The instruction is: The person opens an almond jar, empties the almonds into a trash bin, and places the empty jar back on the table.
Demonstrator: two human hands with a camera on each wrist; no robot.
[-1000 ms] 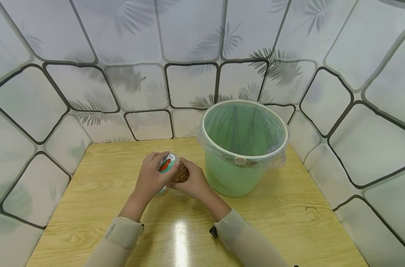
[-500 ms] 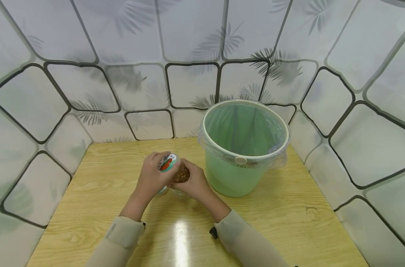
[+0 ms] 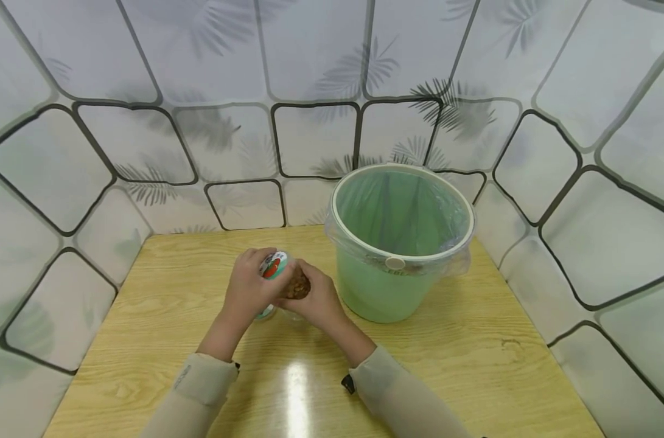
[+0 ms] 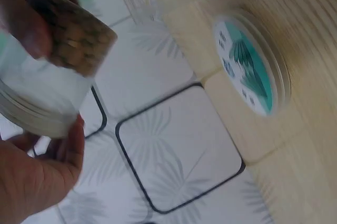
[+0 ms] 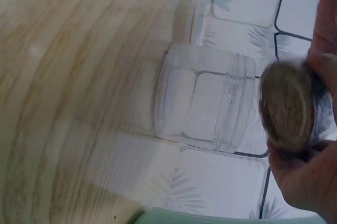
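In the head view a clear jar (image 3: pixel 297 285) packed with brown pieces hangs tilted between both hands. My left hand (image 3: pixel 248 285) grips its lid (image 3: pixel 275 265), which carries a red, white and teal label. Around the lower end curls my right hand (image 3: pixel 322 298). The jar's brown-filled base (image 5: pixel 287 107) faces the right wrist camera, somewhat blurred. Beneath the hands, a clear jar (image 5: pixel 202 100) without a lid stands on the table, partly hidden in the head view. Beside it lies a loose lid (image 4: pixel 245 69) with a teal and white label.
A pale green bucket (image 3: pixel 383 292) lined with a clear plastic bag stands behind and right of the hands. The wooden table (image 3: pixel 162 292) is enclosed at the back and sides by a patterned white covering (image 3: pixel 315 143).
The hands stay almost in place on the filled jar. Its lid has shifted very slightly, and the right wrist has edged a little to the left.
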